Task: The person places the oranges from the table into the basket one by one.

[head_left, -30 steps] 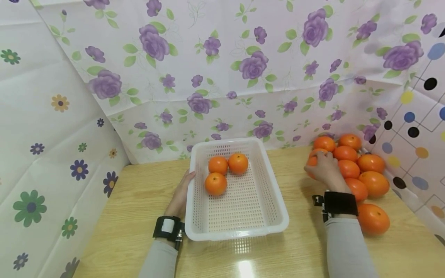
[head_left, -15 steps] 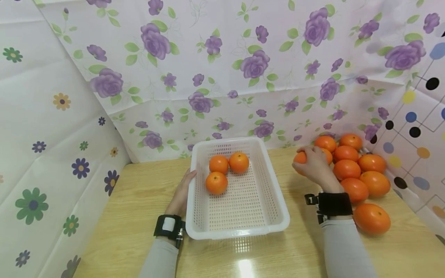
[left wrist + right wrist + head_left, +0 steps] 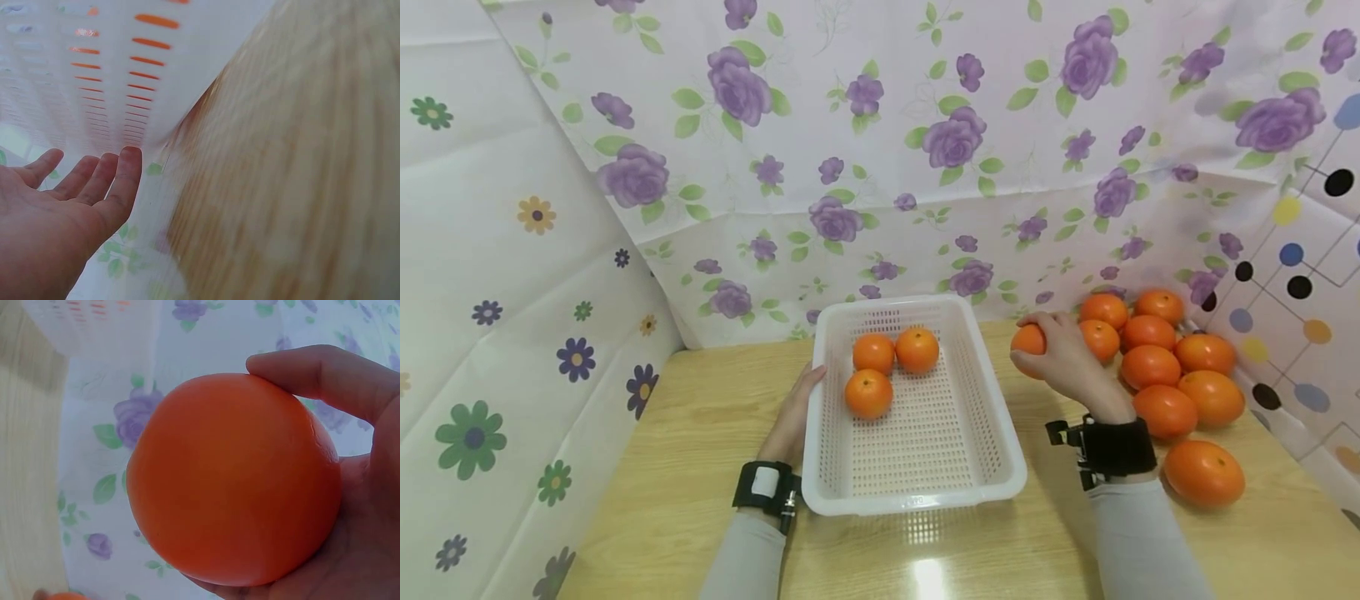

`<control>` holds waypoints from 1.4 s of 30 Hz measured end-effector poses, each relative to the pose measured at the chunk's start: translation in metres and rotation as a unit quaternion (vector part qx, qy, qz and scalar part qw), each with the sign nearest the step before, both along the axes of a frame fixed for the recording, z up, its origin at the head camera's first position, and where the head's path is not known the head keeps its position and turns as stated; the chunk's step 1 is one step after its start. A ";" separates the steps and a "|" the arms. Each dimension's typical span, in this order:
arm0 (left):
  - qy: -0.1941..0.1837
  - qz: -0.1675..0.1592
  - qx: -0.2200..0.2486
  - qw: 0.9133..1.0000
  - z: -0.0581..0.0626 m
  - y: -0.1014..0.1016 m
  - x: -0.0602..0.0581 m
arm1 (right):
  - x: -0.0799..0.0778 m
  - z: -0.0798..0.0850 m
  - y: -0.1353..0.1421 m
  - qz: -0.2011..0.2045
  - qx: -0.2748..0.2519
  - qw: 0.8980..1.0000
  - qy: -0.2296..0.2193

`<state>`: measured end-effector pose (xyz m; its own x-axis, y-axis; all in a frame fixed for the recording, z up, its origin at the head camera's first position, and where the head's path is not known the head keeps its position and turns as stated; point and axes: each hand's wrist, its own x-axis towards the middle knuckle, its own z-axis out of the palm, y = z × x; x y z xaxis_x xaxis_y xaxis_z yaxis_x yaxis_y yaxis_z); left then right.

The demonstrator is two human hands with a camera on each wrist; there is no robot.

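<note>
My right hand (image 3: 1063, 358) grips an orange (image 3: 1028, 340) above the table, right of a white plastic basket (image 3: 917, 462). In the right wrist view, that orange (image 3: 231, 481) fills the grasp, thumb and fingers around its sides. Three oranges (image 3: 868, 393) sit together in the basket's back left part. Against the basket's left side rests my left hand (image 3: 792, 421); in the left wrist view its relaxed fingers (image 3: 128, 172) touch the slotted wall (image 3: 206, 44), and they hold nothing.
Several oranges (image 3: 1150, 367) are grouped on the wooden table (image 3: 700, 467) at the right, with one orange (image 3: 1204, 473) closer to the front. A flowered cloth (image 3: 895, 167) hangs behind the table; patterned sheets stand at both sides.
My right hand has drawn an orange out of the group and carried it left toward the basket. The left hand and the basket stay in place.
</note>
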<state>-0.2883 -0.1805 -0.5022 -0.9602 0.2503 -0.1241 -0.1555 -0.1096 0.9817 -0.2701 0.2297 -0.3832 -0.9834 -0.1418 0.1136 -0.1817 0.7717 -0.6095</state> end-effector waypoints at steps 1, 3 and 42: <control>0.001 -0.002 0.004 1.000 0.000 0.000 0.000 | 0.001 0.001 -0.001 0.001 -0.001 1.000 -0.002; 0.003 -0.007 0.017 1.000 0.000 0.000 0.000 | 0.003 0.004 -0.003 0.003 -0.004 1.000 -0.004; 0.002 0.001 0.006 1.000 -0.002 0.000 -0.001 | -0.008 0.029 -0.095 0.125 0.029 0.992 0.006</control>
<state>-0.2892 -0.1807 -0.5043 -0.9611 0.2498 -0.1179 -0.1521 -0.1223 0.9808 -0.2779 0.1347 -0.3541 -0.9151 -0.3881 0.1094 -0.3789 0.7349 -0.5625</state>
